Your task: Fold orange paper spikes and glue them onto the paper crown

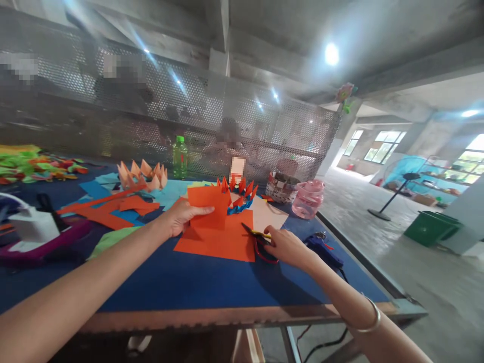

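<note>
The left hand (185, 217) pinches a folded orange paper sheet (207, 209) upright at twelve o'clock, above a flat orange sheet (215, 245) on the blue-topped table (181, 285). The right hand (289, 247) sits at one o'clock on red-handled scissors (260, 248) (gripped or merely touched, I can't tell from here). A blue glue gun (321, 249) lies just beyond, at two o'clock.
</note>
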`<action>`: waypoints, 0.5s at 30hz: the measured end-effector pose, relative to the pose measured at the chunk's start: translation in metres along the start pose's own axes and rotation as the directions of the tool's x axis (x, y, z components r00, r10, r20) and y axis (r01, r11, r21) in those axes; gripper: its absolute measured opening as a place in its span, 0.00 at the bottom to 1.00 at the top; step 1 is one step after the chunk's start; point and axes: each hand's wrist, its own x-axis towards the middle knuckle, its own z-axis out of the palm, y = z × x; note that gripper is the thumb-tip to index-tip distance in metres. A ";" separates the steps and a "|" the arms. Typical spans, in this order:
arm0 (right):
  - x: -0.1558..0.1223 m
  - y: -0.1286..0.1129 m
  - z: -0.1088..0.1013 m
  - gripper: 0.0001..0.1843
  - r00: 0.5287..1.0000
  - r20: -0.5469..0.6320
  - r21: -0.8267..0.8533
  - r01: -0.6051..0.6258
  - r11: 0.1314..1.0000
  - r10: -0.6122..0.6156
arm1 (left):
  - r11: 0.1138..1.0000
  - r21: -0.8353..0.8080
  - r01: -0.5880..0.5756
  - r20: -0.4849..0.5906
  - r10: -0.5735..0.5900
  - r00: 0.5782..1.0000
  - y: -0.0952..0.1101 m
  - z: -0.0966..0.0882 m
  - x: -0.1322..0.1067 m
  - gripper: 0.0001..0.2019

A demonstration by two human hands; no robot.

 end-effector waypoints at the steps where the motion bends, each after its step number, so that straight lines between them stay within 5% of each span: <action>1: 0.000 0.000 0.001 0.20 1.000 -0.007 -0.001 -0.007 1.000 0.007 | 0.999 -0.039 0.022 0.045 -0.020 0.999 -0.003 0.004 -0.003 0.24; 11: 0.038 0.006 0.003 0.17 0.966 -0.172 -0.016 -0.198 0.980 0.193 | 0.977 -0.176 0.121 0.299 -0.064 0.952 -0.030 0.026 0.002 0.24; 15: 0.048 -0.006 -0.002 0.16 0.954 -0.266 0.018 -0.142 0.990 0.142 | 0.972 -0.178 0.153 0.327 -0.088 0.941 -0.035 0.033 0.007 0.25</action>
